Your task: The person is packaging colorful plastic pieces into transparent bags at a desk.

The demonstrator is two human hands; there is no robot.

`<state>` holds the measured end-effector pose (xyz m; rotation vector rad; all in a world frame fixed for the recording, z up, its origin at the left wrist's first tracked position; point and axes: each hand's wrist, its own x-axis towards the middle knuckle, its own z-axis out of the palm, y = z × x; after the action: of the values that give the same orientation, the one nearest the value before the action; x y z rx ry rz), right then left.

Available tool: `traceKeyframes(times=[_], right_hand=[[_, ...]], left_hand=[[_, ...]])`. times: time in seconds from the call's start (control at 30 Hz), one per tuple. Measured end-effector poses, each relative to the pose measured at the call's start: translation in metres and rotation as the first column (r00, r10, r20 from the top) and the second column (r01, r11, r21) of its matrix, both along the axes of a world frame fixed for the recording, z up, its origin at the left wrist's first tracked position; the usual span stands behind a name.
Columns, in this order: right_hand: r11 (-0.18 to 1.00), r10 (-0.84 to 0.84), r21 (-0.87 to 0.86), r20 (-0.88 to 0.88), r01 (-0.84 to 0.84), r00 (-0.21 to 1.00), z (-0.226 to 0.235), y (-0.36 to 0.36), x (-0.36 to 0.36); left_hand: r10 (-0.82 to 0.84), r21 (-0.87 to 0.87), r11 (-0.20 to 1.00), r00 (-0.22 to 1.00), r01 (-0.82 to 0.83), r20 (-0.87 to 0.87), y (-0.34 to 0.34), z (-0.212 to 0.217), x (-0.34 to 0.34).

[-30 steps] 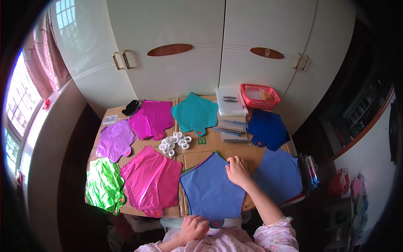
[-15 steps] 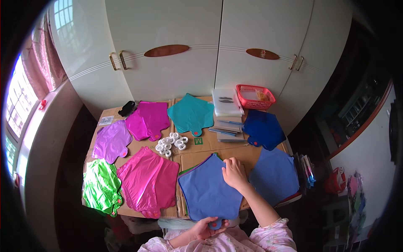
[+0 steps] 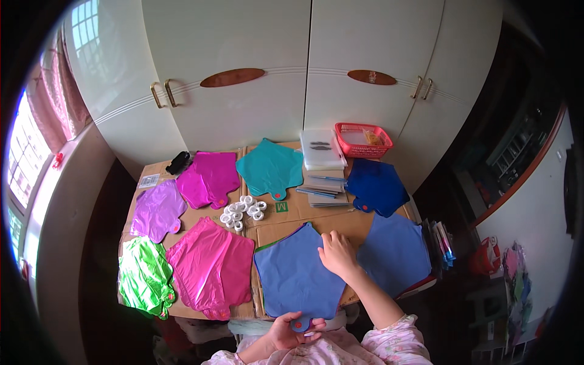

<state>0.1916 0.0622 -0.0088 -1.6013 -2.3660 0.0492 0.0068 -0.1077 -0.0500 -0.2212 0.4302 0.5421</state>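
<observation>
Head view: cardboard point(image 3: 356, 220) covers tabletop, front of white cabinet point(image 3: 225, 36). Window point(image 3: 23, 149) + pink curtain point(image 3: 55, 91) at L. Back row, L to R: black item point(image 3: 178, 162), magenta sheet point(image 3: 208, 177), teal sheet point(image 3: 269, 169), clear pack point(image 3: 322, 159), red basket point(image 3: 364, 150). Lilac sheet point(image 3: 158, 210) at L side; dk blue sheet point(image 3: 377, 185) at R, beside grey bundles point(image 3: 322, 194). White rings point(image 3: 242, 207) piled approx. mid-table. Front row, L to R: green sheet point(image 3: 145, 274), pink sheet point(image 3: 210, 267), blue sheet point(image 3: 298, 271) nearest the person, 2nd blue sheet point(image 3: 395, 255) by R edge.

Hard to see: blue sheet lies on other layers, only green + purple slivers show at its upper L edge; no. of layers can't tell. Basket contents partly visible, yellowish bit, kind unclear. R side of room dark. Forearms/sleeves cut off at bottom.

Hands: R forearm comes up from lower R; R hand point(image 3: 337, 252) palm down at blue sheet's upper R edge, fingers bent, tips at edge; pinching or just resting, can't tell. L hand point(image 3: 285, 333) at near table edge, palm turned up, fingers loosely curled under/around sheet's round tab point(image 3: 300, 324), thumb by tab's upper L; firm grip or only support, can't tell.
</observation>
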Motion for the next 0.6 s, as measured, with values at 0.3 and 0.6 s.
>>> traceKeyframes(times=[0.3, 0.6], right_hand=[[0.983, -0.055, -0.181, -0.386, -0.017, 0.921, -0.013, 0.029, 0.002], [0.856, -0.107, -0.477, -0.54, -0.199, 0.835, -0.006, 0.061, -0.009]], left_hand=[[-0.024, 0.204, 0.973, 0.928, 0.107, -0.371, -0.019, -0.027, 0.015], [-0.106, 0.089, 0.982, 0.879, 0.166, -0.465, -0.022, -0.021, 0.018]])
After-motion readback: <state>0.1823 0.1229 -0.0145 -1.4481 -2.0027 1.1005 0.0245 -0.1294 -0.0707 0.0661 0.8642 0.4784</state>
